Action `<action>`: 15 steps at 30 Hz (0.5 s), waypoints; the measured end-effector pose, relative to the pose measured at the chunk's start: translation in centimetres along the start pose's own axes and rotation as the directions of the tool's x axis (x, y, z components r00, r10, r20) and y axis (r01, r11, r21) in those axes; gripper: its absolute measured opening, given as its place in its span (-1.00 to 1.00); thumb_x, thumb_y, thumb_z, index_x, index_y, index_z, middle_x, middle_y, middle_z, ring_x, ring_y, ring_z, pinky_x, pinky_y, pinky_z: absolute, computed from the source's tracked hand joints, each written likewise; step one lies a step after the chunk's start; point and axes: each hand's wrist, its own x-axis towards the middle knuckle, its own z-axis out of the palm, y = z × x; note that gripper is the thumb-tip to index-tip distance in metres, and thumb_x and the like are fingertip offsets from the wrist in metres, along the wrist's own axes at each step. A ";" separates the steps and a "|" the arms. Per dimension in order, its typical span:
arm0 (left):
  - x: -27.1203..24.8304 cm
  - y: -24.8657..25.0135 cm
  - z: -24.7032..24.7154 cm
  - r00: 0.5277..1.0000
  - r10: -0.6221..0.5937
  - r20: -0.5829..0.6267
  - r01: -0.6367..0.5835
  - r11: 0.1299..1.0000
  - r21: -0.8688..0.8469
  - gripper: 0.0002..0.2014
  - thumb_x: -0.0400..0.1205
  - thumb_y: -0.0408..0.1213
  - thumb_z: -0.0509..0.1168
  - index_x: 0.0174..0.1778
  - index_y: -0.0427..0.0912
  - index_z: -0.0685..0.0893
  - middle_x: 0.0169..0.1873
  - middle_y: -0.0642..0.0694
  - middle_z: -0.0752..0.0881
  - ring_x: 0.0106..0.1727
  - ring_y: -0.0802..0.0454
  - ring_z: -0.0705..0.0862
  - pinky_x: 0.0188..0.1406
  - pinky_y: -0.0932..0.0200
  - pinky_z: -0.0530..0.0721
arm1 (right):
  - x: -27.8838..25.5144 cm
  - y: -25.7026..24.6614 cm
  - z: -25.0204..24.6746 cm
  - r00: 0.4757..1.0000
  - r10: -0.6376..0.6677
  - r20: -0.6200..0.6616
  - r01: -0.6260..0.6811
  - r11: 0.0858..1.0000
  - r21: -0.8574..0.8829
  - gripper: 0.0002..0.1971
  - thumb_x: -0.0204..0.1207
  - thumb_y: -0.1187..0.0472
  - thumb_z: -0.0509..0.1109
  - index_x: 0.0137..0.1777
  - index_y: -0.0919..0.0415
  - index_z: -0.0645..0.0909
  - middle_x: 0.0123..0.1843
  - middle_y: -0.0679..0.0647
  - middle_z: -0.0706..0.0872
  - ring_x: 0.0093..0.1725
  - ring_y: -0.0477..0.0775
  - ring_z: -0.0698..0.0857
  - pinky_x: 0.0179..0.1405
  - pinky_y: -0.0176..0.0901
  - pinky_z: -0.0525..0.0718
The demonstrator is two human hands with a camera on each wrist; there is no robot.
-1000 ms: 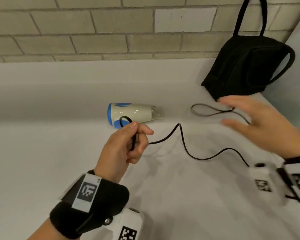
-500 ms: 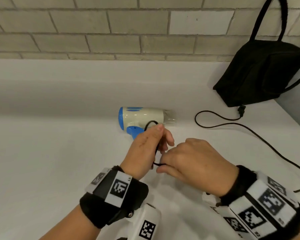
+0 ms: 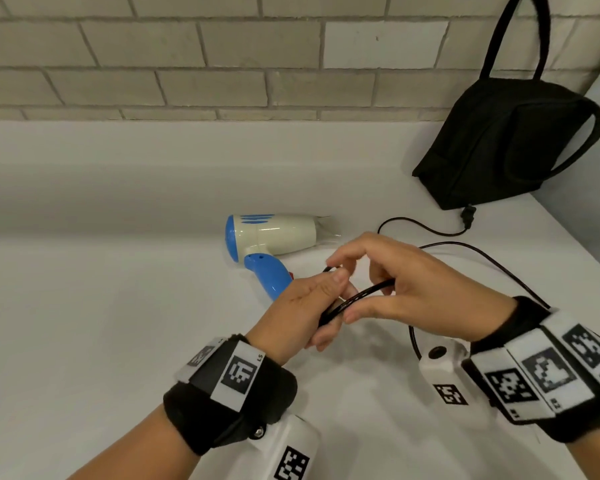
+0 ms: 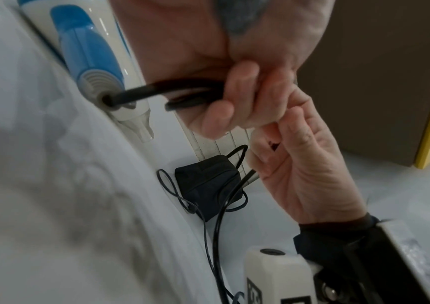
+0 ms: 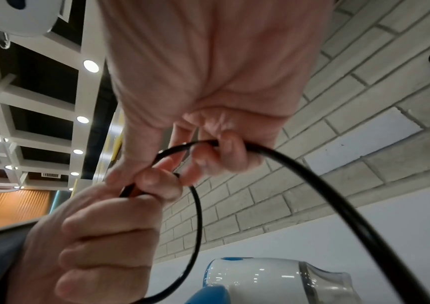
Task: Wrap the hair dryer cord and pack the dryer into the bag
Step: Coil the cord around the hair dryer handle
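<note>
A white and blue hair dryer [image 3: 274, 240] lies on its side on the white counter, nozzle to the right; it also shows as the dryer [image 4: 83, 55] and the dryer [image 5: 281, 279]. Its black cord [image 3: 357, 297] runs from the blue handle into my hands. My left hand [image 3: 305, 303] grips gathered loops of cord just in front of the handle. My right hand [image 3: 388, 282] pinches the cord [image 5: 312, 170] right beside the left hand. The loose cord trails right to the plug [image 3: 467, 216], which lies by the black bag [image 3: 499, 150].
The bag stands at the back right against the brick wall [image 3: 187, 57], handles up. A raised white ledge [image 3: 118, 181] runs behind the dryer. The counter's right edge [image 3: 582, 251] slants close to the bag. A brown box [image 4: 377, 72] shows in the left wrist view.
My right hand swung in from the far right to meet the left hand and took hold of the cord. The cord's slack has pulled closer, and loops have gathered in my left hand.
</note>
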 end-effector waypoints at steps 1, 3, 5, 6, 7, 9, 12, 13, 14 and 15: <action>0.0 -0.2 -0.1 1.000 -0.002 0.015 0.003 0.999 -0.048 -0.56 0.57 0.02 0.00 -0.54 0.02 0.61 -0.90 0.11 0.33 -0.73 0.09 0.30 -0.53 0.27 0.51 | 0.1 0.2 0.1 0.999 -0.010 0.048 0.010 1.000 -0.009 -0.57 0.28 -0.02 0.52 0.14 -0.18 0.49 -0.09 -0.31 0.53 -0.12 -0.49 0.51 -0.13 -0.64 0.42; 0.0 -0.8 -0.1 0.998 0.003 0.058 0.005 0.989 -0.147 -0.57 0.57 0.01 0.06 -0.50 -0.12 0.61 -0.90 0.15 0.32 -0.74 0.13 0.28 -0.40 0.34 0.61 | 0.2 0.7 0.1 0.992 0.023 0.126 -0.023 1.000 -0.007 -0.59 0.35 0.00 0.47 0.20 -0.15 0.51 0.03 -0.27 0.56 -0.06 -0.52 0.50 -0.08 -0.62 0.42; -0.1 -1.6 -0.2 0.994 0.010 0.108 0.016 0.970 -0.244 -0.56 0.51 0.11 0.18 -0.46 -0.18 0.65 -0.89 0.17 0.32 -0.78 0.19 0.23 -0.25 0.25 0.71 | 0.5 1.3 0.0 0.984 0.044 0.172 -0.040 0.999 -0.027 -0.68 0.39 0.00 0.42 0.15 -0.14 0.55 0.05 -0.21 0.59 -0.06 -0.41 0.51 -0.10 -0.53 0.46; -0.3 -1.9 -0.2 0.992 0.006 0.129 0.032 0.955 -0.294 -0.55 0.45 0.17 0.26 -0.46 -0.18 0.67 -0.89 0.16 0.32 -0.79 0.21 0.22 -0.23 0.19 0.73 | 0.7 1.5 -0.1 0.981 0.041 0.189 -0.033 0.998 -0.048 -0.72 0.40 -0.02 0.41 0.12 -0.14 0.56 0.06 -0.20 0.57 -0.04 -0.36 0.52 -0.09 -0.50 0.48; -0.4 -2.3 -0.3 0.989 -0.004 0.145 0.054 0.939 -0.341 -0.53 0.39 0.22 0.31 -0.47 -0.18 0.67 -0.89 0.15 0.33 -0.80 0.21 0.22 -0.26 0.15 0.74 | 0.8 1.6 -0.1 0.978 0.038 0.206 -0.024 0.997 -0.073 -0.75 0.42 -0.04 0.39 0.09 -0.12 0.57 0.07 -0.19 0.55 -0.02 -0.32 0.52 -0.06 -0.47 0.49; -0.7 -2.6 -0.4 0.987 -0.026 0.158 0.089 0.911 -0.403 -0.53 0.32 0.25 0.36 -0.51 -0.16 0.64 -0.89 0.14 0.34 -0.82 0.23 0.22 -0.42 0.16 0.73 | 1.1 1.8 0.2 0.966 0.066 0.248 -0.031 0.990 -0.139 -0.78 0.48 -0.01 0.32 0.07 0.05 0.58 0.02 -0.17 0.59 -0.02 -0.28 0.54 -0.03 -0.39 0.52; -1.1 -2.3 -0.4 0.992 -0.070 0.101 0.107 0.900 -0.423 -0.53 0.32 0.27 0.35 -0.60 -0.09 0.58 -0.86 0.12 0.34 -0.82 0.22 0.26 -0.59 0.24 0.66 | 1.1 1.8 1.1 0.962 0.072 0.264 -0.058 0.997 -0.058 -0.87 0.58 0.04 0.18 -0.15 -0.01 0.50 -0.33 -0.21 0.59 -0.30 -0.27 0.56 -0.24 -0.43 0.47; -1.2 -2.1 -0.4 0.994 -0.083 0.070 0.105 0.899 -0.424 -0.53 0.40 0.25 0.26 -0.63 -0.06 0.56 -0.86 0.12 0.34 -0.81 0.20 0.28 -0.55 0.23 0.67 | 1.0 1.8 1.4 0.975 0.061 0.213 -0.064 0.998 0.008 -0.85 0.57 0.04 0.15 -0.23 -0.08 0.45 -0.39 -0.20 0.56 -0.36 -0.25 0.54 -0.28 -0.45 0.45; -1.1 -2.0 -0.4 0.995 -0.091 0.039 0.098 0.897 -0.431 -0.54 0.47 0.18 0.14 -0.64 -0.04 0.54 -0.86 0.11 0.34 -0.80 0.18 0.31 -0.47 0.22 0.69 | 1.0 1.9 1.4 0.988 0.059 0.142 -0.068 0.996 0.061 -0.83 0.55 0.05 0.14 -0.28 -0.12 0.41 -0.44 -0.17 0.54 -0.39 -0.23 0.53 -0.30 -0.47 0.44; -1.0 -1.9 -0.3 0.996 -0.090 0.015 0.087 0.892 -0.443 -0.55 0.50 0.09 0.03 -0.64 -0.02 0.53 -0.85 0.10 0.34 -0.79 0.15 0.35 -0.38 0.22 0.71 | 1.1 2.1 1.4 0.996 0.063 0.066 -0.069 0.993 0.097 -0.81 0.55 0.06 0.14 -0.31 -0.12 0.39 -0.46 -0.16 0.51 -0.42 -0.22 0.51 -0.32 -0.48 0.44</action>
